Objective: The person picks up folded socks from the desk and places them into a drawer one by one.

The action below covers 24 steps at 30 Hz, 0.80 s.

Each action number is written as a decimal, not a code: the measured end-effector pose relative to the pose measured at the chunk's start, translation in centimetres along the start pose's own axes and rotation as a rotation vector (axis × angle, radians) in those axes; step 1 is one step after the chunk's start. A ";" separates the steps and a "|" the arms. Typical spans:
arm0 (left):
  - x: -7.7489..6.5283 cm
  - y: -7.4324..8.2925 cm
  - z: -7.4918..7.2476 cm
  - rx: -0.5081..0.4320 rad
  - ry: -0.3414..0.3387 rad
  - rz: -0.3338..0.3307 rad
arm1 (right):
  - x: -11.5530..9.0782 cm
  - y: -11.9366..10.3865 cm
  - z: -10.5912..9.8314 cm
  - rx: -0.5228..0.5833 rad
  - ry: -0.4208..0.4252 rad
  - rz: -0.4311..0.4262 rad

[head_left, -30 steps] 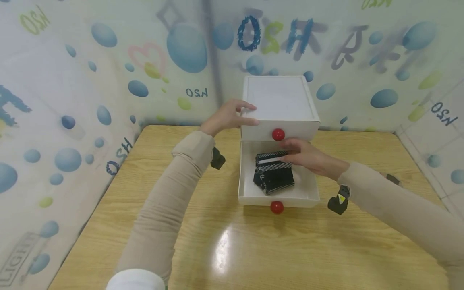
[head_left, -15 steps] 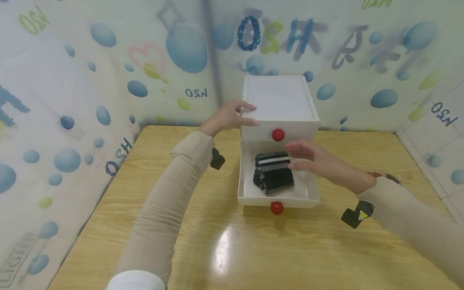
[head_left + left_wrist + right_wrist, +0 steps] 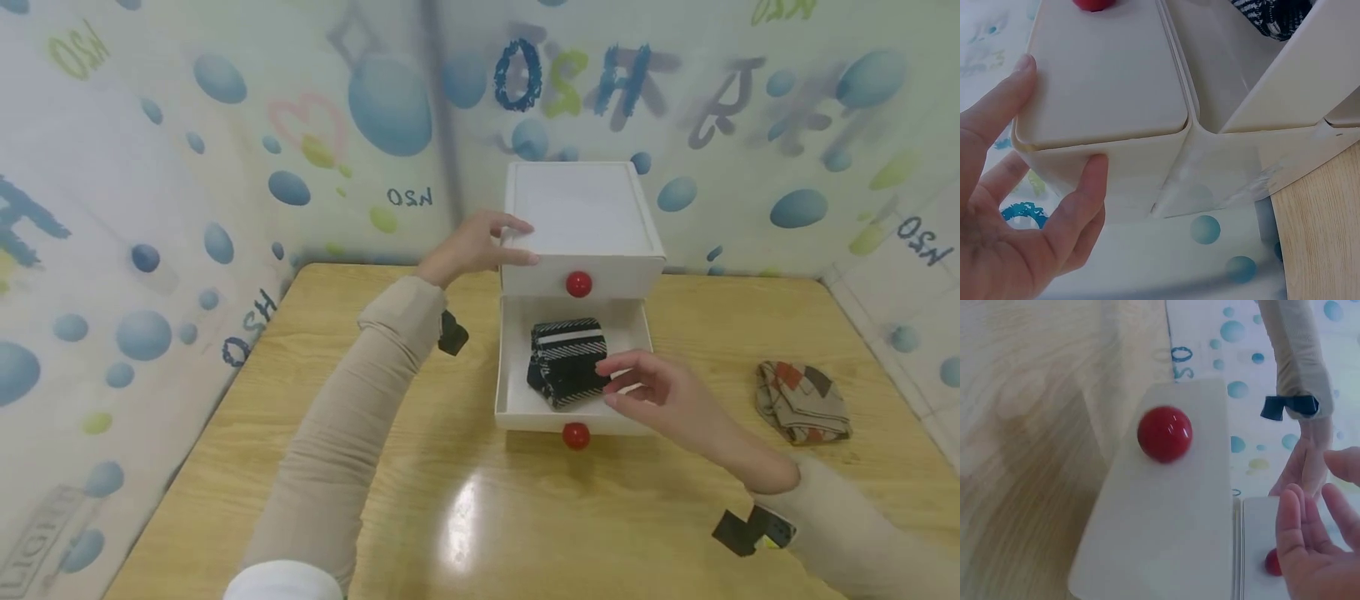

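Note:
A white two-drawer box (image 3: 577, 204) stands at the back of the table, its upper drawer closed and its lower drawer (image 3: 517, 420) pulled out. Inside the lower one lies a folded black knit cloth (image 3: 570, 367) with white stripes. My left hand (image 3: 480, 242) rests over the box's upper left front corner; in the left wrist view, extended fingers (image 3: 1094, 169) touch the side wall. Over the lower drawer's right front corner hovers my right hand (image 3: 667, 400), fingers loosely bent beside the cloth. The right wrist view shows nothing in that hand (image 3: 1319, 556).
Each drawer front carries a round red knob, the upper knob (image 3: 578, 284) and the lower knob (image 3: 576, 436). A folded beige patterned cloth (image 3: 802, 402) lies on the wooden table (image 3: 420, 500) to the right. Printed walls (image 3: 390, 108) border the table behind and at both sides.
My right hand has drawn back from the black cloth's far end toward the drawer's right front corner. The beige cloth is uncovered by my sleeve. My left hand stays put.

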State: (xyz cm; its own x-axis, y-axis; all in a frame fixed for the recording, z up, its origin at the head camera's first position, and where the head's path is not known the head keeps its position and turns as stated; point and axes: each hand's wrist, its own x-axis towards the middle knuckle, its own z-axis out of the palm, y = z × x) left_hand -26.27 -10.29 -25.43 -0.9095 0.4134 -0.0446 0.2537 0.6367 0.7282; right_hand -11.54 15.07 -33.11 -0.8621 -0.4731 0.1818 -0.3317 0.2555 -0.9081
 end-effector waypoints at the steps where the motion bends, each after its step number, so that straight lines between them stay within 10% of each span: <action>1: 0.0 0.0 0.1 -0.001 -0.001 -0.001 | -0.4 0.1 0.4 -0.007 0.014 -0.016; 12: 0.2 -0.1 0.1 -0.007 -0.001 -0.041 | -2.7 1.4 3.7 0.105 0.103 -0.219; 24: 0.3 -0.3 0.3 0.003 0.003 -0.050 | -5.1 4.3 6.2 0.172 0.110 -0.128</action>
State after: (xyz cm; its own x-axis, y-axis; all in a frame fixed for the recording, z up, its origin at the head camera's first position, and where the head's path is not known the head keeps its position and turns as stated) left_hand -26.50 -10.18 -25.84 -0.9221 0.3789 -0.0787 0.2090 0.6586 0.7229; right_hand -6.17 13.37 -40.25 -0.8569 -0.3955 0.3306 -0.3786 0.0477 -0.9243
